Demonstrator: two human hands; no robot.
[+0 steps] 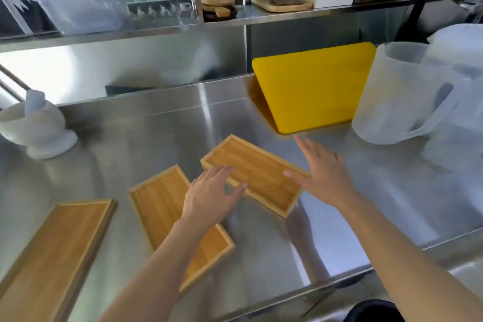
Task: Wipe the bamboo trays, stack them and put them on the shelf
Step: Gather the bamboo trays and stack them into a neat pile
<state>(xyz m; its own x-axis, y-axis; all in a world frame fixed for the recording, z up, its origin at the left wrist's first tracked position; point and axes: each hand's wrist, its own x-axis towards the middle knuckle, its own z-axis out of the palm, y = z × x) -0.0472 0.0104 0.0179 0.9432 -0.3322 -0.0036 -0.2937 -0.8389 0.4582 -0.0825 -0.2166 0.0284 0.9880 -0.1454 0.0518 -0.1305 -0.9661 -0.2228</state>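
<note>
Three rectangular bamboo trays lie on the steel counter (146, 138). The right tray (254, 170) sits at the centre, turned at an angle. A middle tray (162, 204) lies to its left, partly under my left forearm. The largest tray (55, 251) rests at the lower left. My left hand (211, 193) hovers at the near-left edge of the right tray, fingers spread. My right hand (324, 172) is at that tray's right corner, fingers apart, its thumb touching the rim. Neither hand holds anything. No cloth is in view.
A yellow cutting board (316, 86) leans against the back wall. Translucent plastic jugs (402, 97) stand at the right. A white mortar and pestle (36, 125) sits at the left. The steel shelf (261, 17) above carries wooden boards, a plastic box and white containers. The counter's front edge runs diagonally at the lower right.
</note>
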